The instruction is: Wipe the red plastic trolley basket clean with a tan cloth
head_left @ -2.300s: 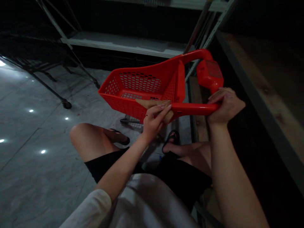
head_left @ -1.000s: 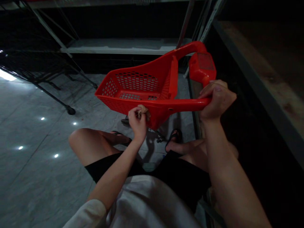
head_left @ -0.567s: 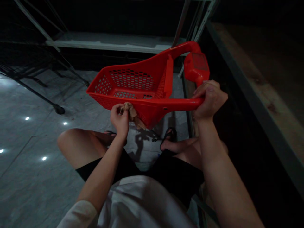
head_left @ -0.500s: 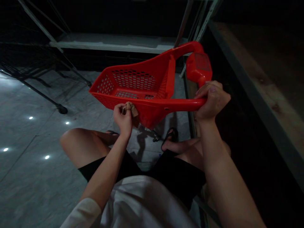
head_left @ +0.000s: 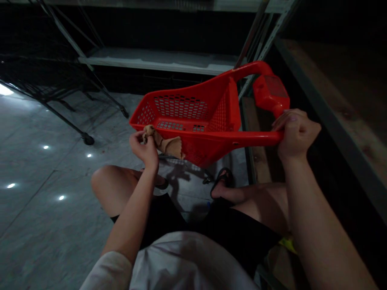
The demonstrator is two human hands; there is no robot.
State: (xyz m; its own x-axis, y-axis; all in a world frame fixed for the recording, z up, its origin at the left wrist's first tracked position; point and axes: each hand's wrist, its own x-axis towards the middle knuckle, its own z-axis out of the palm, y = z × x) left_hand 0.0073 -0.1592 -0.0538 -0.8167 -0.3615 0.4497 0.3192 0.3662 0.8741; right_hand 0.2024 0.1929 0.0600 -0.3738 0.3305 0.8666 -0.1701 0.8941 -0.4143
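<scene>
A red plastic shopping cart with perforated basket walls stands in front of my knees, its handle toward the right. My right hand is wrapped round the corner of that handle. Bunched in the fingers of my left hand is a tan cloth, held at the cart's near side close to its front end. The loose part of the cloth trails to the right along the outer wall. No items show in the part of the basket I can see.
Behind the cart runs a metal rack with a pale shelf. A dark wheeled frame stands on the grey floor at left. Wooden shelving lies along the right. Something yellow sits beside my right thigh.
My left hand has moved left along the cart's side, and more of the cloth now hangs out. The cart and right hand appear further right, as the whole view has shifted.
</scene>
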